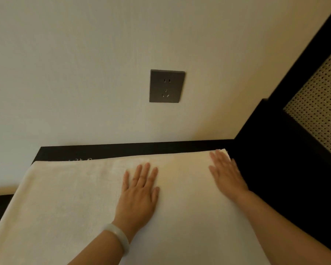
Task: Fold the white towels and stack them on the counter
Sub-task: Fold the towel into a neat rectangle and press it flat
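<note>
A large white towel [69, 203] lies spread flat over the dark counter [122, 148], covering most of it and running off the bottom of the view. My left hand [139, 190] lies flat on the towel's middle with straight fingers. My right hand [227, 173] presses flat near the towel's far right corner, its fingertips almost at the edge. A pale bangle sits on my left wrist. Neither hand holds any cloth.
A light wall stands right behind the counter, with a dark socket plate [167, 86] above the towel. A dark cabinet frame with a woven cane panel [321, 104] closes off the right side. A thin strip of bare counter shows along the wall.
</note>
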A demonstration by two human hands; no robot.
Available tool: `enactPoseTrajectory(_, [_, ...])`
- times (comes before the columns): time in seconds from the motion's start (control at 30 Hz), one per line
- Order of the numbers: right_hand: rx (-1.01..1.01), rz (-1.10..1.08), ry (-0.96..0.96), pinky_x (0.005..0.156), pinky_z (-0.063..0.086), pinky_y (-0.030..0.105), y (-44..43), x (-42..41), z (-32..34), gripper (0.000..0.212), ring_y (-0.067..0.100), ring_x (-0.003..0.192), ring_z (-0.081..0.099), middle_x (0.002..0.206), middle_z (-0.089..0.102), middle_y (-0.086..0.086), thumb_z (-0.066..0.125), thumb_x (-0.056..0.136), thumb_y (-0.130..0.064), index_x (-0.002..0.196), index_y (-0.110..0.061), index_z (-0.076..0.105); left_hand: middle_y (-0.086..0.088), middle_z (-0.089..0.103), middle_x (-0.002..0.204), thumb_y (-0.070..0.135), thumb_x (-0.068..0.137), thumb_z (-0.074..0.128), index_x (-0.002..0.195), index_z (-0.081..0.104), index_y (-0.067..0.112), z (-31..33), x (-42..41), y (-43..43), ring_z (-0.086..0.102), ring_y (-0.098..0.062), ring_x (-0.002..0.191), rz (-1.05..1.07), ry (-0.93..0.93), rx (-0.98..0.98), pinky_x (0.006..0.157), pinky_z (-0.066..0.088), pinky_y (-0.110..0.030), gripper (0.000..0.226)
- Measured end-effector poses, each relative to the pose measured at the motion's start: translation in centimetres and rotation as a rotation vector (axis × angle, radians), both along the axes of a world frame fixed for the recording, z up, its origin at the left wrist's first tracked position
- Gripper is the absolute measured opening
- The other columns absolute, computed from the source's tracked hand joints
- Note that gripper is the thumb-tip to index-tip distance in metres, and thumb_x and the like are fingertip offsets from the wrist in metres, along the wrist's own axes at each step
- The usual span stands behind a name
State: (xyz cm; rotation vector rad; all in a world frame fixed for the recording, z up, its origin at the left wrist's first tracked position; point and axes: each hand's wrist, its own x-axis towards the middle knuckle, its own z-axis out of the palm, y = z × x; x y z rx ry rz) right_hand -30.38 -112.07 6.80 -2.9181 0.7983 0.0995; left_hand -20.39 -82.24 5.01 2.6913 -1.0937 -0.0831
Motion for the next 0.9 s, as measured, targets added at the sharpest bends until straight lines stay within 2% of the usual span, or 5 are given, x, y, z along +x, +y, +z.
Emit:
enactPoseTrajectory(0.13, [-0.007,-0.183,0.044,0.123,-0.003,0.044,-1.7,1.6,0.7,0.059,0.017,0.152,-0.006,0.166,-0.002,0.002,0.013,0.105,-0.046,0.158,-0.026,-0.001,0.004,-0.009,0.164,0.054,0.097,-0.002,0.156,-0.003,0.026,0.4,-0.2,-0.1,-0.016,-0.014,0.150,0.010,0.000,-0.024,0.120,-0.007,-0.046,0.065])
enactPoseTrajectory(0.33, [0.027,0.180,-0.107,0.121,-0.003,0.034,8.2,-5.4,-0.9,0.068,0.008,0.151,-0.004,0.164,0.005,-0.004,0.005,0.100,-0.058,0.157,-0.022,0.012,0.004,-0.013,0.163,0.054,0.097,-0.001,0.155,-0.009,0.022,0.1,0.0,-0.1,-0.020,-0.013,0.148,0.037,-0.008,-0.008,0.120,-0.012,-0.043,0.067])
enactPoseTrajectory(0.53, [-0.045,-0.357,-0.103,0.124,0.000,0.039,3.2,-13.7,-0.4,0.076,0.014,0.152,-0.002,0.166,0.004,0.004,-0.016,0.089,-0.063,0.152,-0.020,-0.007,0.002,-0.010,0.164,0.054,0.095,-0.005,0.156,-0.007,0.020,-0.1,0.0,-0.3,-0.016,-0.014,0.149,0.036,-0.018,0.014,0.122,-0.008,-0.045,0.070])
enactPoseTrajectory(0.73, [0.105,0.010,-0.070,0.122,-0.007,0.029,9.3,-15.6,-0.8,0.071,0.002,0.149,-0.011,0.162,-0.011,-0.014,-0.008,0.093,-0.064,0.155,-0.031,-0.008,0.002,-0.007,0.164,0.058,0.089,-0.011,0.157,-0.004,0.019,-0.2,0.3,-0.2,-0.013,-0.014,0.149,0.022,0.001,0.043,0.122,-0.008,-0.045,0.079])
enactPoseTrajectory(0.9, [0.160,-0.284,-0.095,0.124,0.004,0.032,6.3,-18.0,0.1,0.065,0.012,0.151,0.010,0.164,0.010,-0.001,0.013,0.102,-0.050,0.158,-0.018,0.007,0.000,-0.012,0.163,0.062,0.079,-0.019,0.154,-0.010,0.015,1.2,-1.4,1.0,-0.018,-0.013,0.147,0.004,0.053,0.064,0.121,-0.013,-0.040,0.089])
